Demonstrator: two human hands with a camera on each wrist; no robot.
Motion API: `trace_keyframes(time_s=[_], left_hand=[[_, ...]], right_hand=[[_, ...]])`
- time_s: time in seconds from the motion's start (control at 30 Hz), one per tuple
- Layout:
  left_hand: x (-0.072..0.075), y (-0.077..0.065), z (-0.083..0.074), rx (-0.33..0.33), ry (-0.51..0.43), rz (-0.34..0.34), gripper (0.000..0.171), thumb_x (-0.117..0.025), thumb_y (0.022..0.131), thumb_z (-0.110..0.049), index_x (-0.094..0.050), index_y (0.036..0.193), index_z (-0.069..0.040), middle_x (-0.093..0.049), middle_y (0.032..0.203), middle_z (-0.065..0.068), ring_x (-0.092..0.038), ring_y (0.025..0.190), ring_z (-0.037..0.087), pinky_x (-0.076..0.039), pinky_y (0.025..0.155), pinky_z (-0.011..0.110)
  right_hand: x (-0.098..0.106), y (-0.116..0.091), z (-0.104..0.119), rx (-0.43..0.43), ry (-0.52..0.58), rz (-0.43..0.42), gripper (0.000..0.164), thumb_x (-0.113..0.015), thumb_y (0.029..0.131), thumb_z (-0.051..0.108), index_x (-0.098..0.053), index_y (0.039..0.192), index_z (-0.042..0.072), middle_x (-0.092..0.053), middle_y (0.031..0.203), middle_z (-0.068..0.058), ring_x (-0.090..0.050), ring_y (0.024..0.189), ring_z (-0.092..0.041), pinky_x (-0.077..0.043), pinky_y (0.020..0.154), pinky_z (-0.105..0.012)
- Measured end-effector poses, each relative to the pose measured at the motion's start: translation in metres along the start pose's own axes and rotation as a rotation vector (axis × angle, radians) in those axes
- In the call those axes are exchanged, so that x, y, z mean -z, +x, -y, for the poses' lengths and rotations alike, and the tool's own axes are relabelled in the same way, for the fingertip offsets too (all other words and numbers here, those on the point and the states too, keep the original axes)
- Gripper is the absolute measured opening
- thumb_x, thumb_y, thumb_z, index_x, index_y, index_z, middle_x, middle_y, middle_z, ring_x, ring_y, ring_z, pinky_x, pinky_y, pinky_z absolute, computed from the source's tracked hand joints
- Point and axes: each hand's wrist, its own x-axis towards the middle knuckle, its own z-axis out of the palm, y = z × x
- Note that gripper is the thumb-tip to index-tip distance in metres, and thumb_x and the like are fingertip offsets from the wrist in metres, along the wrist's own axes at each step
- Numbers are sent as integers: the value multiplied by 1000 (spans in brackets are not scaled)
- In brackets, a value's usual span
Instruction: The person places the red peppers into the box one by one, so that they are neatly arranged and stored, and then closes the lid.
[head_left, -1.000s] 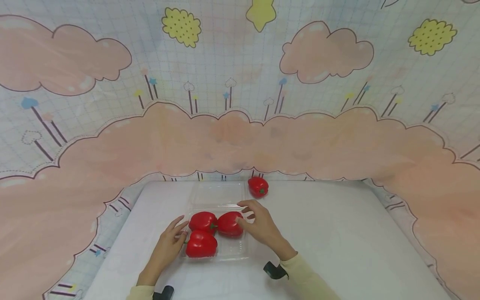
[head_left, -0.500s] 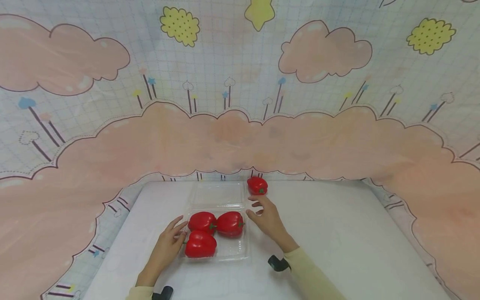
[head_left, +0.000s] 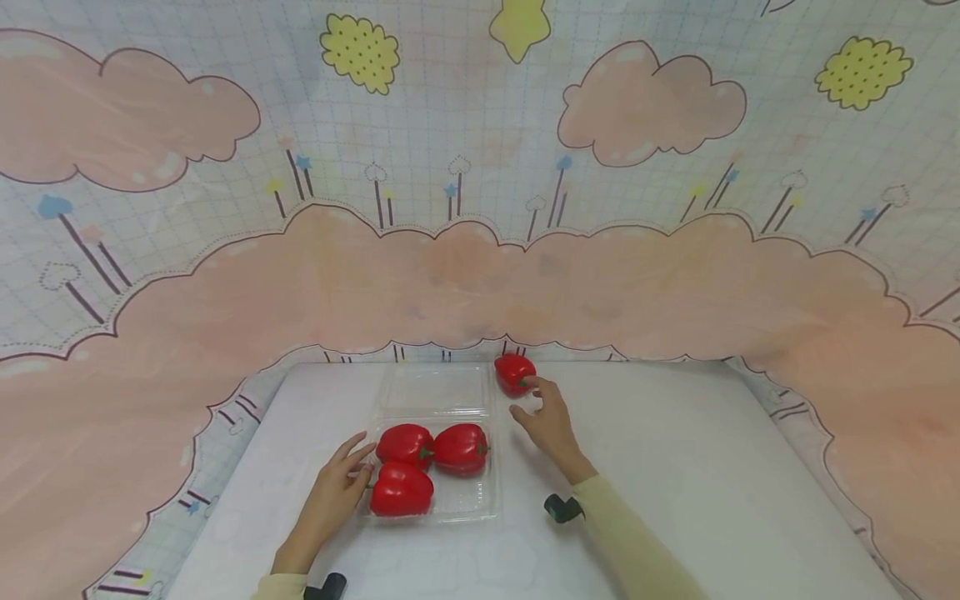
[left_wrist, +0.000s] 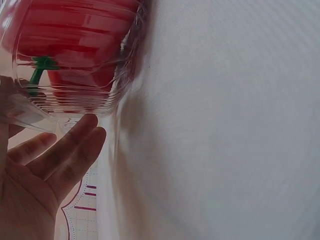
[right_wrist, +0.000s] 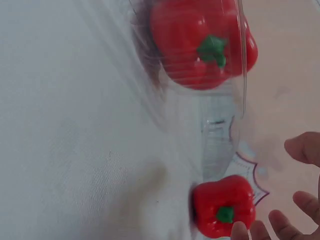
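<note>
Three red bell peppers lie in the base of a clear plastic clamshell box [head_left: 480, 500]; one of them is the front pepper [head_left: 401, 490]. My left hand [head_left: 335, 493] rests at the box's left side, its fingers extended against the clear wall in the left wrist view. Beyond the box's right back corner lies a lone red bell pepper [head_left: 512, 373] with a green stem. My right hand [head_left: 553, 427] reaches toward it, thumb and fingers spread, fingertips right at its stem end. In the right wrist view, the fingertips overlap this pepper [right_wrist: 225, 192] while the thumb [right_wrist: 304, 149] stands well apart.
The box's clear lid [head_left: 435, 390] is folded back flat behind the base. A white table [head_left: 675, 467] lies beneath everything. Behind it hangs a cloud-patterned cloth [head_left: 562, 287]. Black wrist devices [head_left: 564, 508] sit by both sleeves.
My right hand has left the right-hand pepper in the box and moved away and rightward to the lone pepper. My left hand has stayed at the box's side.
</note>
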Motion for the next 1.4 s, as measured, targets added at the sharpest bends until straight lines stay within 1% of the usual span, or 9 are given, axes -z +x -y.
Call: trace_keyframes(time_s=[0.13, 0.27, 0.47, 0.57, 0.9, 1.03, 1.23, 1.4], left_hand=[[1, 0, -1, 1, -1, -1, 41, -62, 94, -10, -59, 135, -6, -47, 148, 15, -71, 100, 29, -62, 78, 33], [1, 0, -2, 11, -1, 7, 42, -62, 94, -11, -58, 136, -6, -47, 149, 15, -71, 101, 29, -62, 79, 34], [2, -1, -4, 31, 6, 13, 43, -62, 94, -12, -58, 136, -7, -47, 149, 15, -71, 103, 30, -62, 80, 35], [3, -1, -4, 28, 8, 11, 42, -62, 94, -12, -58, 136, -7, -47, 149, 15, -71, 103, 30, -62, 81, 35], [3, -1, -3, 23, 1, 12, 42, -63, 94, -12, -58, 136, -7, -46, 149, 15, -71, 103, 30, -61, 82, 36], [2, -1, -2, 22, 4, 9, 42, -63, 94, -12, -58, 136, -7, -46, 149, 15, -71, 103, 30, -61, 82, 36], [1, -1, -1, 29, -7, 9, 42, -63, 94, -12, -58, 136, -8, -47, 149, 14, -71, 103, 30, -61, 82, 36], [1, 0, -1, 25, -5, 6, 42, -63, 94, -11, -59, 135, -8, -47, 149, 14, -71, 102, 29, -61, 81, 35]], right_hand=[[-4, 8, -9, -39, -1, -26, 68, -74, 84, 21, -41, 142, 8, -47, 142, -15, -49, 127, -34, -53, 100, -51], [-8, 14, -16, -72, 4, -38, 72, -75, 83, 21, -39, 144, 8, -47, 142, -17, -48, 128, -35, -51, 101, -54], [-13, 24, -22, -123, 12, -19, 80, -77, 82, 22, -34, 148, 11, -43, 147, -17, -44, 134, -36, -45, 109, -53], [-16, 30, -25, -155, 8, -9, 84, -78, 82, 23, -30, 150, 12, -41, 149, -17, -43, 136, -35, -45, 109, -54], [-26, 44, -36, -208, 33, 11, 92, -78, 82, 25, -22, 153, 13, -41, 149, -18, -42, 137, -35, -43, 111, -54], [-28, 49, -38, -209, 33, 12, 94, -79, 81, 25, -21, 154, 13, -41, 149, -20, -42, 137, -37, -42, 111, -55], [-30, 51, -39, -215, 45, 27, 97, -79, 81, 24, -18, 155, 15, -41, 149, -18, -42, 137, -35, -41, 112, -55], [-31, 51, -39, -204, 76, 14, 95, -79, 81, 21, -18, 154, 13, -44, 146, -19, -46, 133, -36, -42, 111, -54]])
